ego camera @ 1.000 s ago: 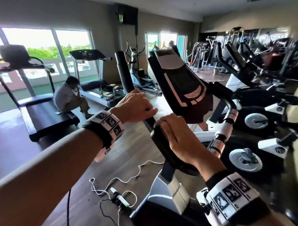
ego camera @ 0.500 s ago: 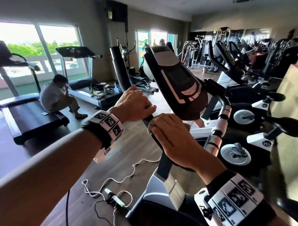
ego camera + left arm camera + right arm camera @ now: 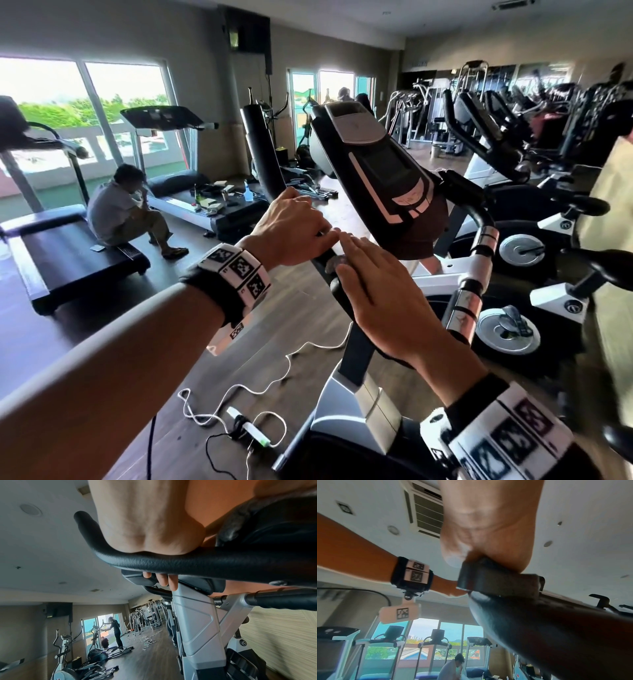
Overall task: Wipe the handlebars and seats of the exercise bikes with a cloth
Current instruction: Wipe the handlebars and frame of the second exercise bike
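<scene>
Floor (image 3: 113, 346): dark wood-look planks. On it: exercise bike (image 3: 363, 421), base standing in the foreground; white cable (image 3: 239, 387) looped loosely just left of the bike base; black cable (image 3: 219, 442) joining a small white adapter (image 3: 251, 430); two treadmills (image 3: 68, 260) near the windows; further bikes (image 3: 534, 260) in a row at right.

Right hand (image 3: 488, 527) over black handlebar (image 3: 547, 628); left wrist band (image 3: 412, 573) beside.

The right hand (image 3: 383, 287) covers most of the cloth (image 3: 337, 263); only a grey scrap shows at its ten o'clock. At three o'clock the neighbouring bikes (image 3: 548, 240) smear into blur, cut by the edge.
</scene>
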Tool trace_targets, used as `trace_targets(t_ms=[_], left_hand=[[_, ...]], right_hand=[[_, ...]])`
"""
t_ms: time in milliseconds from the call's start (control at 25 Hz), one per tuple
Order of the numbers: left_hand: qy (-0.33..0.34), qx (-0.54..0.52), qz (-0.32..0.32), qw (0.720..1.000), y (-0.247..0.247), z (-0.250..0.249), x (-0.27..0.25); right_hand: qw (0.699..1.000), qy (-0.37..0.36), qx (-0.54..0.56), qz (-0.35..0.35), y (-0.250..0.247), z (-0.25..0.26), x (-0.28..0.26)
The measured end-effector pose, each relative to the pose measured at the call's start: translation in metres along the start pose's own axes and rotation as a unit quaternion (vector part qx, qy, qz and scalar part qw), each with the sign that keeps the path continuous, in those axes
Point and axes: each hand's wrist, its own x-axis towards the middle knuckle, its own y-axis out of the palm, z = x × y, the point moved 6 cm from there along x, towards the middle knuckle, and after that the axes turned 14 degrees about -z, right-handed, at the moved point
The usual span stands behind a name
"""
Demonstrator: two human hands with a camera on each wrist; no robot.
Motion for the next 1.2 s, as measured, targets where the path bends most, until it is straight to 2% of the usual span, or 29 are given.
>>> trace_targets(t_ms=[80, 240, 440, 600, 760, 920, 1000, 1120, 1200], left_hand=[[0.002, 0.003, -0.002, 1.0, 0.0, -0.001, 0.0], [0.004, 0.002, -0.011, 1.0, 0.0, 0.0, 0.0], [0.0, 0.005, -0.018, 1.0, -0.002, -0.003, 0.001], [-0.004, 0.004, -0.01, 1.0, -0.003, -0.005, -0.001], [-0.009, 0.002, -0.016, 1.0, -0.003, -0.004, -0.001], [-0.002, -0.008, -0.024, 1.0, -0.004, -0.004, -0.002], [-0.005, -0.015, -0.028, 0.999, -0.004, -0.004, -0.003], [-0.008, -0.019, -0.033, 0.999, -0.004, -0.005, -0.004], [-0.008, -0.012, -0.027, 1.0, -0.002, -0.004, -0.003]], right_hand=[[1.0, -0.009, -0.007, 0.022, -0.001, 0.001, -0.006], [0.997, 0.042, 0.024, 0.053, 0.0, -0.006, 0.001], [0.997, 0.021, 0.014, 0.078, 0.001, 0.002, -0.01], [0.998, 0.049, -0.014, 0.034, 0.007, 0.005, 0.001], [0.997, -0.059, 0.014, -0.048, 0.002, 0.02, -0.017], [0.993, -0.006, 0.047, -0.109, -0.001, 0.015, 0.002], [0.994, -0.021, 0.031, -0.106, 0.0, 0.02, 0.002], [0.995, -0.082, 0.023, -0.05, 0.003, 0.021, 0.0], [0.997, -0.054, 0.033, -0.043, 0.001, 0.018, 0.009]])
